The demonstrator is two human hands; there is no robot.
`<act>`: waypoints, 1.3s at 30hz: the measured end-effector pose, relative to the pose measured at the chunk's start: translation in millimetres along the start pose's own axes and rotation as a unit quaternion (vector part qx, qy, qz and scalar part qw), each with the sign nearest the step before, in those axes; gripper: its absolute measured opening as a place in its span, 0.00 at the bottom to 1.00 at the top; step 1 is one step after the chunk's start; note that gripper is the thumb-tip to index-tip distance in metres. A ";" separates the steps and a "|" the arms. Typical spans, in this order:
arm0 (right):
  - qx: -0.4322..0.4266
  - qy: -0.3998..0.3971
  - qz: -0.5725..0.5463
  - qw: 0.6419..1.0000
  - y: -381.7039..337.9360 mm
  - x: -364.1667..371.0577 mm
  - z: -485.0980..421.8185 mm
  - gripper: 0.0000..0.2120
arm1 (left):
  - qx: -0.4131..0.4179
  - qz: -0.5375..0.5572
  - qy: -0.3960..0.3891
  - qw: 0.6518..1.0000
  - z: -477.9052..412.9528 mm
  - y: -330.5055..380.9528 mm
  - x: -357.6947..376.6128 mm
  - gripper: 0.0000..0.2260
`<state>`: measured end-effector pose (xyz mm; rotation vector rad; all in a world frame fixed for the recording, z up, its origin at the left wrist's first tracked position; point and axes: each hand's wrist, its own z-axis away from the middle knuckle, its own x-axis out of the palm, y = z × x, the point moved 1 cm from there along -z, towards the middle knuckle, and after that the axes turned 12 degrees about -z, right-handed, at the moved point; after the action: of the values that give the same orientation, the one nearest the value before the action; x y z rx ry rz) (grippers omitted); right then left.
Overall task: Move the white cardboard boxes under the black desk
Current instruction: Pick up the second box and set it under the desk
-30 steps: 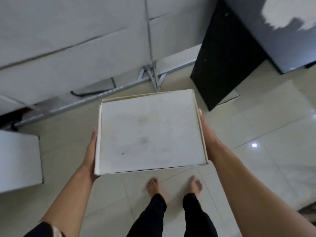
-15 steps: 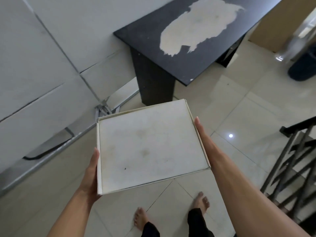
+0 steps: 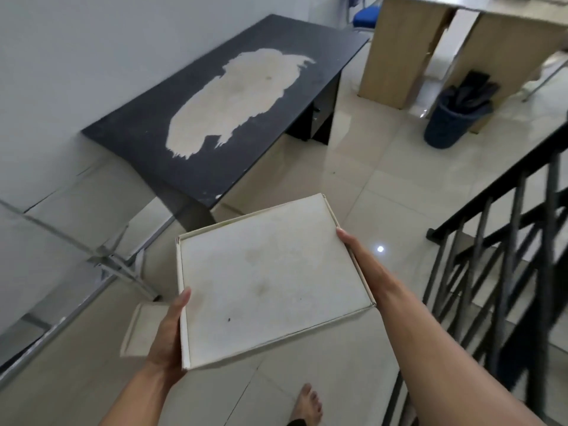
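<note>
A flat white cardboard box (image 3: pixel 270 281) with faint stains is held level in front of me at waist height. My left hand (image 3: pixel 167 333) grips its near left edge, and my right hand (image 3: pixel 353 247) presses against its right side. The black desk (image 3: pixel 147 133), its top worn down to a large pale patch, stands ahead and to the left against the wall. The box's far edge overlaps the desk's near corner in view. Another white cardboard piece (image 3: pixel 138 330) lies on the floor beside my left hand.
A black stair railing (image 3: pixel 504 241) runs along the right. A dark bin (image 3: pixel 451 121) stands by wooden furniture (image 3: pixel 396 50) at the back right. A metal folding frame (image 3: pixel 120 262) lies along the left wall. My bare foot (image 3: pixel 307 404) is on glossy tiled floor.
The view has swung right and up, bringing the whole black desk, the bin and the railing into sight. The box stays in both hands, now closer to the desk's near corner.
</note>
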<state>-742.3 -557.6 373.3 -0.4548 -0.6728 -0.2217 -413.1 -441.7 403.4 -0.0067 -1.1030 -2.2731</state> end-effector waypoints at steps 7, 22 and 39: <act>-0.114 0.075 0.122 0.983 -112.5 22.0 -4.4 0.24 | -0.018 -0.051 -0.044 0.998 -37.2 2.6 90.3 0.23; -0.137 0.090 0.041 0.986 -229.4 -29.7 -85.2 0.23 | -0.044 -0.096 -0.081 0.991 -170.8 47.5 185.6 0.21; -0.047 0.096 0.035 0.994 -447.5 -67.7 -241.6 0.30 | -0.100 -0.067 -0.045 0.992 -390.2 113.6 319.5 0.24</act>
<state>-814.0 -1061.9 312.1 -0.5383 -0.4588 -0.2277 -518.2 -939.3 311.0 -0.1212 -0.9394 -2.5180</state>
